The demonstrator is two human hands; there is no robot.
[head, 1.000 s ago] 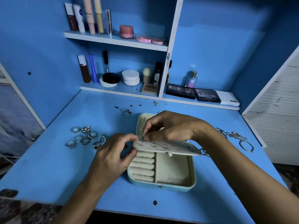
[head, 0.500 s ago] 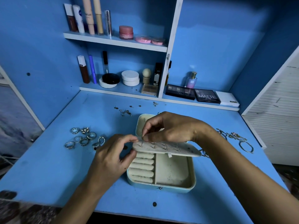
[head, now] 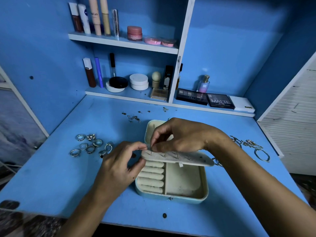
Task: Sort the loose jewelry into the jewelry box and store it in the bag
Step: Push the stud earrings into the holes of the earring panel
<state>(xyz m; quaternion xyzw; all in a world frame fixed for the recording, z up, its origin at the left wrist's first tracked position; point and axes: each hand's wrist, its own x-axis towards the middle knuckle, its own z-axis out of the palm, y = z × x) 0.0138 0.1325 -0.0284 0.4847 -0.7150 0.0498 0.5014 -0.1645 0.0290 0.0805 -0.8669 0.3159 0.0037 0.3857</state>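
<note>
An open pale jewelry box [head: 186, 196] lies on the blue desk, with cream ring rolls [head: 151, 177] on its left side. Its earring panel [head: 181, 158] is raised flat over the box and holds several studs. My left hand [head: 118, 165] pinches the panel's left end. My right hand [head: 179, 135] pinches a small stud at the panel's left top. Several silver rings [head: 90, 145] lie left of the box. Loose stud earrings [head: 134, 117] are scattered behind it. Chains and bracelets [head: 253, 147] lie to the right. No bag is in view.
Two shelves at the back hold cosmetics: tubes [head: 95, 16], pink jars [head: 135, 33], compacts [head: 138, 82], a perfume bottle [head: 203, 83] and eyeshadow palettes [head: 219, 100]. A white slatted panel [head: 294, 130] stands at the right. The desk's front edge [head: 136, 224] is near me.
Both hands stay at the earring panel's left end; my right fingers shifted slightly there. The view moved a little.
</note>
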